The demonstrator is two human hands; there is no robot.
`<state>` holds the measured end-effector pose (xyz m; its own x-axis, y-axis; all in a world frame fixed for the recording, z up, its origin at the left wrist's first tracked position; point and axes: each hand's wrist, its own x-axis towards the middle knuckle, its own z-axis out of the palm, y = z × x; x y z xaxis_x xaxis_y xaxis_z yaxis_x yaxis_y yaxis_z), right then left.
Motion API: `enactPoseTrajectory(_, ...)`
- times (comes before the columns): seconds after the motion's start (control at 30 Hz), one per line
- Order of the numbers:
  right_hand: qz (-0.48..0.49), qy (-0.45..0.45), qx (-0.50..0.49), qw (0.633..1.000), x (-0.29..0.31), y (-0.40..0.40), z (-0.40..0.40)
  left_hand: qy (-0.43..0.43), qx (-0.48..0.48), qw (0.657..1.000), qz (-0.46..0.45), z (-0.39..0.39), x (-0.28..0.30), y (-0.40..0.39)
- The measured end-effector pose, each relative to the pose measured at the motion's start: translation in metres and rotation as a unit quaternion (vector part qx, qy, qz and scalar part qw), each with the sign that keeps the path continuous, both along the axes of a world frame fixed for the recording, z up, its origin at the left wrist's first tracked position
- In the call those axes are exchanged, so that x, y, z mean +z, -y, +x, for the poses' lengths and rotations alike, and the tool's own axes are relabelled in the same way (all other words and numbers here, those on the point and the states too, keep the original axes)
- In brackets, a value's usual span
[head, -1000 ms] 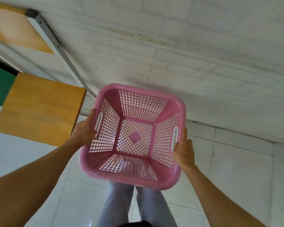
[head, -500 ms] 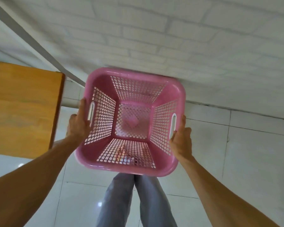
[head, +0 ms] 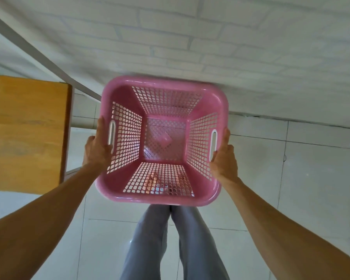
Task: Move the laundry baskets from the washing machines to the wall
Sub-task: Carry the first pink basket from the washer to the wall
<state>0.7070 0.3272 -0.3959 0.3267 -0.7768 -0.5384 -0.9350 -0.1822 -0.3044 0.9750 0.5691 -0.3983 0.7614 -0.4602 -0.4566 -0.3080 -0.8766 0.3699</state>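
Observation:
An empty pink laundry basket (head: 117, 98) with latticed sides fills the middle of the head view, held off the floor in front of my legs. My left hand (head: 96, 149) grips its left side at the white handle slot. My right hand (head: 222, 158) grips the right side at the other slot. The basket's far rim sits close to the base of the white brick wall (head: 210, 37). No washing machine is in view.
A wooden tabletop (head: 24, 130) stands just left of the basket, with a grey metal bar (head: 38, 55) slanting behind it. White floor tiles (head: 301, 178) spread to the right and below. My legs in grey trousers (head: 170, 239) are under the basket.
The view has come closer to the wall and tilted down. The basket has moved toward the wall's base, and the wooden table has slid further left in view. Both hands keep their grip.

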Motion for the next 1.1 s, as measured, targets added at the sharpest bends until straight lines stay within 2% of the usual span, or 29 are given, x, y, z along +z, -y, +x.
enactPoseTrajectory(0.2, 0.038, -0.016, 0.044, 0.998, 0.058, 0.022, -0.003, 0.015, 0.077, 0.997, -0.018, 0.000, 0.063, 0.022)
enactPoseTrajectory(0.27, 0.031, -0.004, 0.038, 0.999, 0.093, 0.016, -0.012, 0.027, 0.031, 0.996, -0.084, -0.018, 0.101, 0.032)
enactPoseTrajectory(0.33, 0.033, 0.009, 0.033, 0.999, 0.124, 0.005, -0.020, 0.001, -0.026, 0.993, -0.119, -0.040, 0.135, 0.041)
enactPoseTrajectory(0.5, 0.030, 0.045, 0.020, 0.998, 0.197, -0.033, -0.045, -0.069, -0.113, 0.990, -0.047, -0.104, 0.195, 0.047)
enactPoseTrajectory(0.67, 0.023, 0.088, -0.045, 0.995, 0.243, -0.064, -0.097, -0.083, -0.179, 0.980, -0.031, -0.173, 0.231, 0.060)
enactPoseTrajectory(0.8, 0.059, 0.134, -0.171, 0.974, 0.266, -0.065, -0.159, -0.095, -0.263, 0.960, -0.020, -0.234, 0.251, 0.087)
enactPoseTrajectory(0.97, 0.045, 0.178, -0.257, 0.949, 0.290, -0.054, -0.255, -0.065, -0.358, 0.931, -0.036, -0.335, 0.270, 0.147)
enactPoseTrajectory(1.1, 0.022, 0.183, -0.329, 0.926, 0.297, -0.036, -0.348, -0.077, -0.436, 0.894, -0.063, -0.438, 0.274, 0.203)
